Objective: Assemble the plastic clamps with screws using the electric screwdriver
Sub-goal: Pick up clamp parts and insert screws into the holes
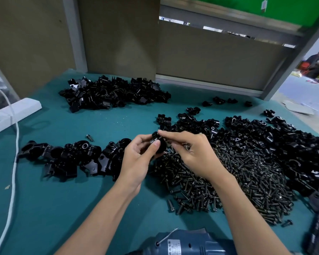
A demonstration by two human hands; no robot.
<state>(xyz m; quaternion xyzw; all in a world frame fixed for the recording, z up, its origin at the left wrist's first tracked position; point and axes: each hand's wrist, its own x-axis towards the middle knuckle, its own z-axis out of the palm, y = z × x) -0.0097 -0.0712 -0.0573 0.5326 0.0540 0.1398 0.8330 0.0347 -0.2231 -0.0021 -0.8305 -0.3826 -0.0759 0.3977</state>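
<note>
Above the bench [63,199], grips a clamp [157,143] in the left hand [136,159], pinches its top with the right hand [191,153]. Leaves the screwdriver [184,243] idle; seemingly far from done, given heaped screws [228,181] and loose clamps [284,144].

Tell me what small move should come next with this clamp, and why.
Probably move the right hand down to pick up the electric screwdriver. The left hand grips the clamp, the right pinches at its top above the screw pile, and the screwdriver lies untouched at the near edge. Whether a screw is seated is hidden by fingers.
</note>
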